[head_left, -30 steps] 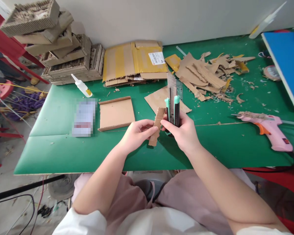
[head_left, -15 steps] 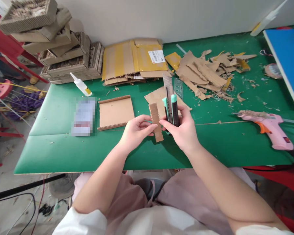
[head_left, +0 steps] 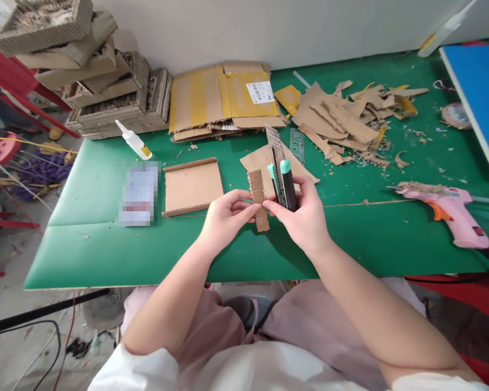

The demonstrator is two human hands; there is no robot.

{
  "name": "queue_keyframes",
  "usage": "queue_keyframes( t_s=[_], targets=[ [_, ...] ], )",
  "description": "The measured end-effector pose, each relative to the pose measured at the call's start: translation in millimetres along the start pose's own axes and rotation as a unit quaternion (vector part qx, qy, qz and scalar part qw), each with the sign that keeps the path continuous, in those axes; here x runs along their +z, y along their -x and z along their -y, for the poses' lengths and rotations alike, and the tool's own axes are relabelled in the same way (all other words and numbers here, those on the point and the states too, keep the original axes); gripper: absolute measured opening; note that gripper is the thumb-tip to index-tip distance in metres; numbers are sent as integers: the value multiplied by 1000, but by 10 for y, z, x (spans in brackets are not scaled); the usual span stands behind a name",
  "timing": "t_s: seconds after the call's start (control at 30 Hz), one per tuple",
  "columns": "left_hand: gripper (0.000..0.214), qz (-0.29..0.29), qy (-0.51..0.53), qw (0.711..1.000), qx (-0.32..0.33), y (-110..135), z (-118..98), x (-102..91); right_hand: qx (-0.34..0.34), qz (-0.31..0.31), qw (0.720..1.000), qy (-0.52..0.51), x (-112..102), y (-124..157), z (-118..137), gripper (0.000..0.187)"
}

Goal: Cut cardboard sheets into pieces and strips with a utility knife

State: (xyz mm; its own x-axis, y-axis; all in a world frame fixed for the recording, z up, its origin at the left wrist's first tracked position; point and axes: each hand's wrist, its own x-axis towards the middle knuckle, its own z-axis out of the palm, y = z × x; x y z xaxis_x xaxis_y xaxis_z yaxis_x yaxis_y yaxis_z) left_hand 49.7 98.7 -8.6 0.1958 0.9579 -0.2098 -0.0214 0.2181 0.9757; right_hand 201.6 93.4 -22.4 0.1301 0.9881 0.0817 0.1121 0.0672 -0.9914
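Observation:
A narrow strip of cardboard (head_left: 257,185) with ragged edges is pinched upright between the fingertips of both hands, above the green table. My left hand (head_left: 228,220) grips its left side with thumb and fingers. My right hand (head_left: 307,222) touches the strip with its thumb and also holds a black and mint-green utility knife (head_left: 286,182), its blade out and pointing up. Behind the knife lies a flat cardboard piece (head_left: 250,157). To the left of my hands rests a shallow cardboard tray (head_left: 193,187) with raised strips along two opposite edges.
A glue bottle (head_left: 133,141) lies left, behind a blurred rectangle (head_left: 140,193). Cardboard trays (head_left: 114,100) are stacked at the back left, beside a taped, flattened box (head_left: 220,98). Cardboard scraps (head_left: 342,119) and a clear ruler (head_left: 297,144) lie behind. A pink glue gun (head_left: 452,209) sits right.
The knife has tilted slightly to the left in my right hand. The cardboard strip has shifted a little upward and turned slightly, still held by both hands.

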Motion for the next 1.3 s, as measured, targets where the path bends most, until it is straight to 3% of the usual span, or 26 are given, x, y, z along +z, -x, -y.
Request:
queue_keyframes(
  t_s=[0.27,0.47,0.87,1.1,1.3],
  targets=[
    [31,-33,9,999,-7,-3,-3,18,-27,-4,1000,-1,-4,9,-24,44],
    [35,-96,47,994,13,-45,-25,-71,-1,-33,999,-34,-6,-29,-5,46],
    [25,-31,15,999,29,-5,49,58,-2,-7,1000,-8,4,-9,-2,43],
    [27,-119,45,991,51,-48,-9,-41,-2,-40,999,-17,6,-15,-8,44],
    [22,-30,-20,998,46,-20,52,18,-3,-23,1000,-17,9,-14,12,46]
  ],
)
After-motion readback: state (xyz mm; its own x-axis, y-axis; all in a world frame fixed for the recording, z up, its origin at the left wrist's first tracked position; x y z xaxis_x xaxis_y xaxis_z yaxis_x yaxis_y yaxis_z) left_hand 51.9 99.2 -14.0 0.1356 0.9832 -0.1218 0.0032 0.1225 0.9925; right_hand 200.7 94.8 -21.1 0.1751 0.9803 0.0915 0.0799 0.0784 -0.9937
